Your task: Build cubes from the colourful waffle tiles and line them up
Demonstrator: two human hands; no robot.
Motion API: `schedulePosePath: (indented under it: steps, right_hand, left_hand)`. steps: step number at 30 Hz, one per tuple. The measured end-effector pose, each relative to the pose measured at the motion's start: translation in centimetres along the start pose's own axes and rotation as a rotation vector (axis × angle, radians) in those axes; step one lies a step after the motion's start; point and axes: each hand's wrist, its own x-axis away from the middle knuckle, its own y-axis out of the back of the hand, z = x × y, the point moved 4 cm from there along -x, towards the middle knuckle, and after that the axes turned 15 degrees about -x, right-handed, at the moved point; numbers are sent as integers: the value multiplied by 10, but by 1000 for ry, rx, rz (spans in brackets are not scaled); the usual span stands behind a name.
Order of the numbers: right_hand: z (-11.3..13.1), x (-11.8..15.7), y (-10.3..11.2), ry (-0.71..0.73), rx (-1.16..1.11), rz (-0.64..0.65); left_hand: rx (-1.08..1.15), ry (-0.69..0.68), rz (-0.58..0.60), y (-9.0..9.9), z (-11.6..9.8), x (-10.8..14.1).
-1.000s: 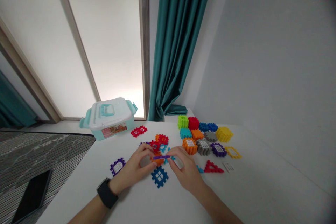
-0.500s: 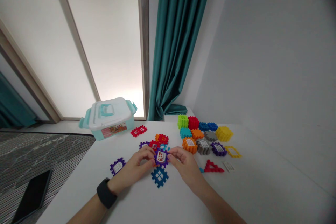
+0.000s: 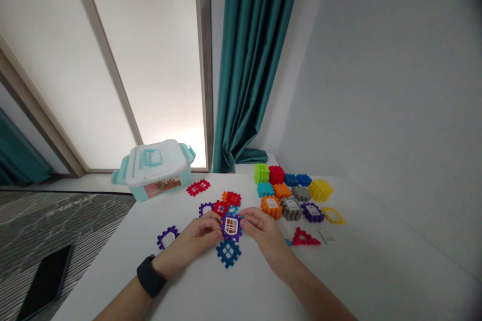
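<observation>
Between my two hands stands a purple building tile (image 3: pixel 231 226) with a white arched window in it. My left hand (image 3: pixel 201 234) pinches its left edge, and my right hand (image 3: pixel 259 230) grips the right edge. Just below it a dark blue notched tile (image 3: pixel 228 253) lies on the table; whether the two touch I cannot tell. Behind the held tile are red tiles (image 3: pixel 230 198), a light blue piece (image 3: pixel 233 209) and another purple tile (image 3: pixel 205 208), partly hidden by my hands. A further purple window tile (image 3: pixel 167 237) lies beside my left wrist.
Stacks of coloured tiles, among them grey (image 3: pixel 291 208), orange (image 3: pixel 271 207) and yellow (image 3: pixel 321 190), stand at the right. A red triangle (image 3: pixel 305 237) and a white window piece (image 3: pixel 327 236) lie nearer. A lidded box (image 3: pixel 160 170) stands at the back left of the white table (image 3: pixel 211 293).
Both hands keep hold of the purple tile, which tilts slightly more upright. The whole view has shifted a little; the other pieces stay where they were.
</observation>
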Motion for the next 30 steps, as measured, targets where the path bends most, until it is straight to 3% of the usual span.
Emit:
schedulePosePath:
  steps: [4, 7, 12, 15, 18, 24, 30]
  right_hand:
    - [-2, -1, 3, 9, 57, 5]
    - [-2, -1, 5, 107, 193, 5]
    - [12, 13, -3, 503, 605, 24]
    - [19, 24, -13, 761, 742, 135]
    - [22, 30, -19, 899, 821, 263]
    - [21, 29, -21, 912, 929, 345]
    - [13, 24, -18, 800, 1030, 258]
  left_hand:
    - [-49, 0, 10, 2, -8, 1]
    - [-124, 5, -15, 7, -16, 4]
    - [-277, -41, -56, 13, -16, 4]
    - [-328, -93, -18, 10, -14, 2]
    - [-357, -114, -23, 9, -15, 3]
    - [-433, -105, -39, 12, -16, 5]
    - [-661, -222, -206, 17, -16, 6]
